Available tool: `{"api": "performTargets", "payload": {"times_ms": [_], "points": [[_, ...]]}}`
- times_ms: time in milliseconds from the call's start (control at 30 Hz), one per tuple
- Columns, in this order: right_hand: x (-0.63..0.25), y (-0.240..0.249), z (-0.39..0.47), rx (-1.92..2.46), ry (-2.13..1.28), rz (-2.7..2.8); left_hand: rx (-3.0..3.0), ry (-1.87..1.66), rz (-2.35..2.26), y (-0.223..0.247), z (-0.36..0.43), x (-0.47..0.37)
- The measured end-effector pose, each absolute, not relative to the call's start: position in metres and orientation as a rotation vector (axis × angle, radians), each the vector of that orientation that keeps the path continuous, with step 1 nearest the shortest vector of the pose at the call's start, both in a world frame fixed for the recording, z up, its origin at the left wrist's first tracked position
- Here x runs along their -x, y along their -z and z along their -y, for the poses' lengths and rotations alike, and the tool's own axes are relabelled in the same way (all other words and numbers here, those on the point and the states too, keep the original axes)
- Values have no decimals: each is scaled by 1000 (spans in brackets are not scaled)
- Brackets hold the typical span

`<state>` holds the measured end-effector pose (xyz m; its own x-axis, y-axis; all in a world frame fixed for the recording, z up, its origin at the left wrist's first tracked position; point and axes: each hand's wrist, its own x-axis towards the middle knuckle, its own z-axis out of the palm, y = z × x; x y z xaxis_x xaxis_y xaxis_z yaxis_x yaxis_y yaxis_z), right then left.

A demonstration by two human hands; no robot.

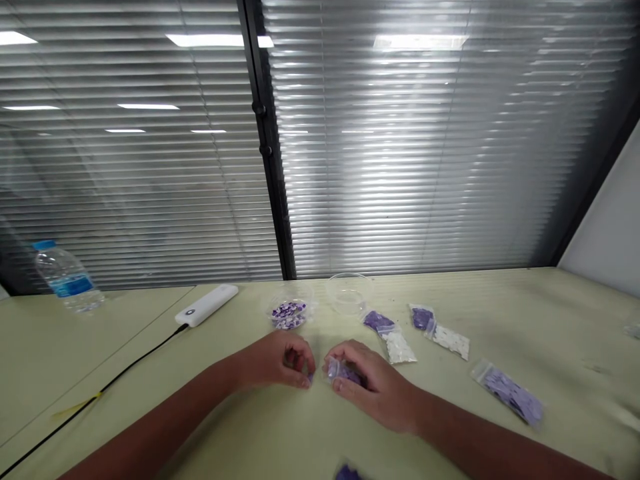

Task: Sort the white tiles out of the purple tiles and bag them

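My right hand is closed around a small clear zip bag of purple pieces, its opening end toward the left. Close by on the left, my left hand has thumb and fingers pinched together, with a small purple piece at the tips. Just beyond the left hand stands a clear round bowl holding purple and white pieces. Behind the right hand lie a zip bag of purple pieces and a zip bag of white pieces, touching each other.
A second clear bowl sits at the back. Farther right lie bags of purple, white and lilac pieces. At left are a white power bank, its black cable and a water bottle. Blinds hang behind the table.
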<state>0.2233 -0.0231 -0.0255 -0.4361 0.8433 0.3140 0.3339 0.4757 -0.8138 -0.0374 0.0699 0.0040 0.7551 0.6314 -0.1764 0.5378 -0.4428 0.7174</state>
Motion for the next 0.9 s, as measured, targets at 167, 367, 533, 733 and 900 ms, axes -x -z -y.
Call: {"api": "performTargets", "payload": {"times_ms": [167,367,533,733,900], "points": [[-224,24,24,973,-893,1977,-2101,-104,-906,-5,-67,35],[-222,24,23,1015,-904,1964,-2129,-66,-930,-14,-59,33],[-222,25,23,1043,-944,1953,-2145,-70,-929,-19,-54,36],[-224,27,22,1044,-981,1920,-2040,-242,-932,-22,-52,27],[-224,29,20,1029,-968,1922,-1928,-433,-929,-16,-44,11]]}}
